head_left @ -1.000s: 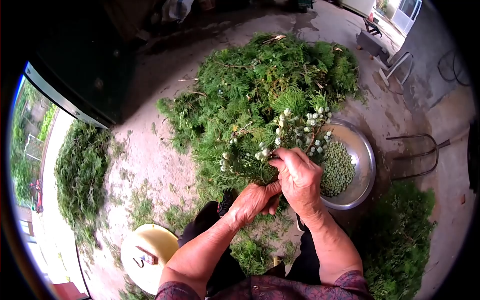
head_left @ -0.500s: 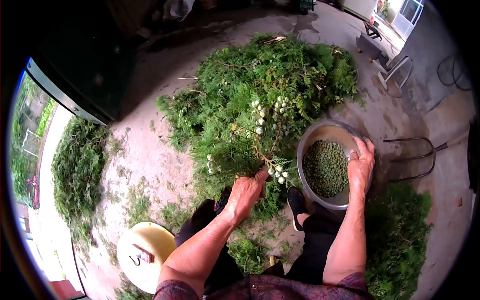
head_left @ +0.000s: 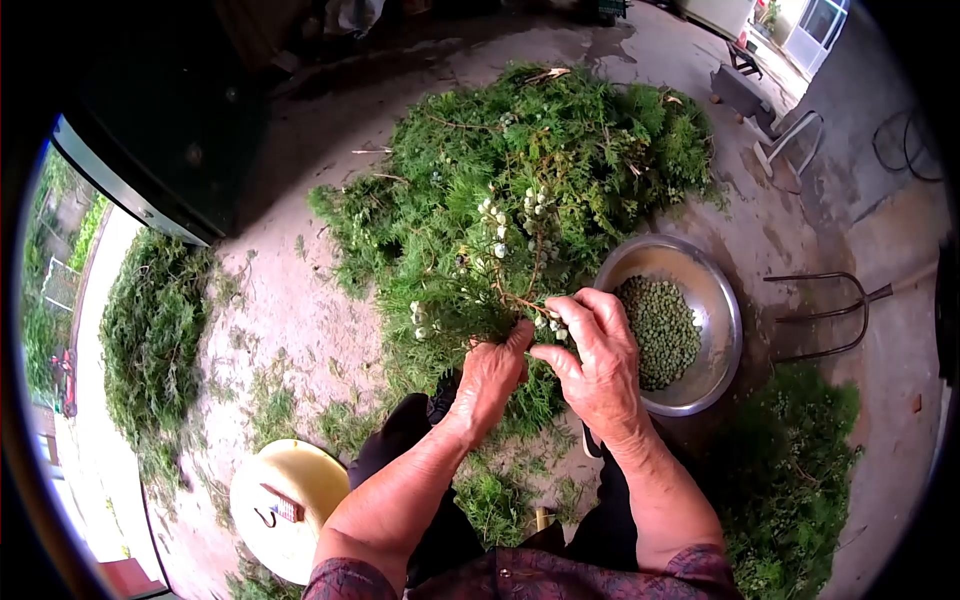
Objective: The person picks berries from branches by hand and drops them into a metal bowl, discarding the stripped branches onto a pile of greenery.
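Note:
My left hand is closed round the stem of a leafy cypress branch, held up over the pile. Pale green seed cones hang in clusters along its twigs. At the branch's right side my right hand curls its thumb and fingers round a small cluster of cones; the exact contact is partly hidden by the fingers. Just beyond that hand, a steel bowl stands on the ground, partly filled with loose green cones.
A big heap of cut cypress branches lies ahead. More greenery piles sit at left and lower right. A metal fork lies right of the bowl. A round yellow stool with a hook-shaped item on it stands lower left.
My right hand has let go of the bowl's rim and moved left to the cones on the branch. The left hand keeps its hold, with the branch shifted slightly left.

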Demonstrator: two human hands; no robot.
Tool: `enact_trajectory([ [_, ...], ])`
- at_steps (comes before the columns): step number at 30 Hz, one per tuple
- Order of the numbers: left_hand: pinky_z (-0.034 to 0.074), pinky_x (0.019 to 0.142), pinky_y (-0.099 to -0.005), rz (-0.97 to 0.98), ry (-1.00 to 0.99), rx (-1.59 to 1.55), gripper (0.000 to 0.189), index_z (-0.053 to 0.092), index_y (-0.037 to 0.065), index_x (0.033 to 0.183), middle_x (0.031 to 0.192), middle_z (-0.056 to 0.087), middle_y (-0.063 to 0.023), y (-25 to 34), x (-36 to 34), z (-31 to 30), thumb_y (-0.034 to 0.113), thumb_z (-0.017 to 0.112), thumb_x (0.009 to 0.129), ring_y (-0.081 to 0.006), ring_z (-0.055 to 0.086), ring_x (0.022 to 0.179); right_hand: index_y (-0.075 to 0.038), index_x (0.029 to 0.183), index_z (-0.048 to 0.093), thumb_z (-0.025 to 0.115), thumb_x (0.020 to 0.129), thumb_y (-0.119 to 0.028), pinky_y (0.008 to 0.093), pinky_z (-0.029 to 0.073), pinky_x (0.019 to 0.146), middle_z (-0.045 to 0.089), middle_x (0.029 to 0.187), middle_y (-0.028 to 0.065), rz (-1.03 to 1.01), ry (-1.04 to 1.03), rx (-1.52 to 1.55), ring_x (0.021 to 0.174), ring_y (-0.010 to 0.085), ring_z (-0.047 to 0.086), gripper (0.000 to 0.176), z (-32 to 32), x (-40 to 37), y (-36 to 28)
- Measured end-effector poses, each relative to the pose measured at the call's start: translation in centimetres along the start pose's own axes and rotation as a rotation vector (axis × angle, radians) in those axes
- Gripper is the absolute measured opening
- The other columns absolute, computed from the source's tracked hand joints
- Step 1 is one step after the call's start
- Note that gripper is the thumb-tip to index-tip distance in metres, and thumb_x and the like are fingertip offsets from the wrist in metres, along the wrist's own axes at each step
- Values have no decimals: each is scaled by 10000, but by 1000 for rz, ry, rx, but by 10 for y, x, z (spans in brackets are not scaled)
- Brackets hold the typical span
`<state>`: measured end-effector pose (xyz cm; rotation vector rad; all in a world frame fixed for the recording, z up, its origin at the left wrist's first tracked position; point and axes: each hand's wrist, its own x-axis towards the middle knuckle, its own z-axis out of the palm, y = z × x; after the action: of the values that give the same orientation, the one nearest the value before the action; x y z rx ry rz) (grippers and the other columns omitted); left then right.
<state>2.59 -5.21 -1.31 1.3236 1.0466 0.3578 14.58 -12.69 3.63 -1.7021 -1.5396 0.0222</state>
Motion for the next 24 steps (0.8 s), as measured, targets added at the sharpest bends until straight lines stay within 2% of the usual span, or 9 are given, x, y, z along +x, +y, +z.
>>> enact_trajectory([
  [3,374,487,-323,26,7,42,470,571,27,863,517,498,-50,6,-4,1,477,441,907,-157,476,493,-59,1087,552,769,635,-106,348,474,711,507,1013,125,53,42,28,851,277,543,503,9,1,5],
  [6,370,477,-324,225,14,141,463,575,18,851,520,505,-49,0,-5,1,458,445,910,-154,476,487,-55,1083,550,738,688,-111,340,485,674,513,1002,122,31,37,-1,809,273,564,440,9,1,5],
  [9,274,414,-250,-14,24,-97,321,566,36,753,508,464,-12,10,-6,2,323,531,894,-92,395,447,-55,1061,559,700,739,-107,331,489,649,520,980,119,5,37,-24,780,264,577,355,9,2,7],
  [12,266,413,-242,-54,12,-86,322,577,40,765,507,459,-6,12,-7,-1,335,548,888,-85,387,441,-58,1046,570,678,765,-101,330,490,642,525,963,113,6,88,-31,772,258,581,304,13,3,11],
  [15,337,446,-284,8,-59,-79,535,588,18,830,517,487,-39,14,-12,-5,539,474,878,-130,426,452,-46,1015,586,678,757,-61,328,490,631,537,939,105,42,70,36,746,251,583,275,11,4,11],
  [18,328,441,-277,-97,-105,-103,588,584,16,831,567,514,-42,25,-21,-13,594,474,852,-121,416,454,-27,986,595,679,746,-26,324,491,622,552,922,101,47,75,164,731,246,588,254,12,-1,17],
  [19,324,434,-267,-54,-110,-196,627,573,15,830,631,543,-49,25,-23,-12,633,468,832,-115,431,458,-14,957,602,673,742,4,316,491,615,561,915,104,76,78,190,728,238,593,227,9,-2,12],
  [22,329,429,-255,-55,-83,-318,629,558,26,841,656,554,-52,26,-35,-13,649,472,819,-117,445,460,-27,900,620,672,726,18,311,484,622,568,870,89,43,127,212,725,215,590,187,9,-10,2],
  [24,351,399,-250,-106,-70,-436,570,539,43,858,674,547,-43,23,-41,-11,611,506,823,-129,465,451,-10,942,597,658,737,44,299,496,608,550,896,107,-44,101,205,740,227,588,221,12,-19,-2],
])
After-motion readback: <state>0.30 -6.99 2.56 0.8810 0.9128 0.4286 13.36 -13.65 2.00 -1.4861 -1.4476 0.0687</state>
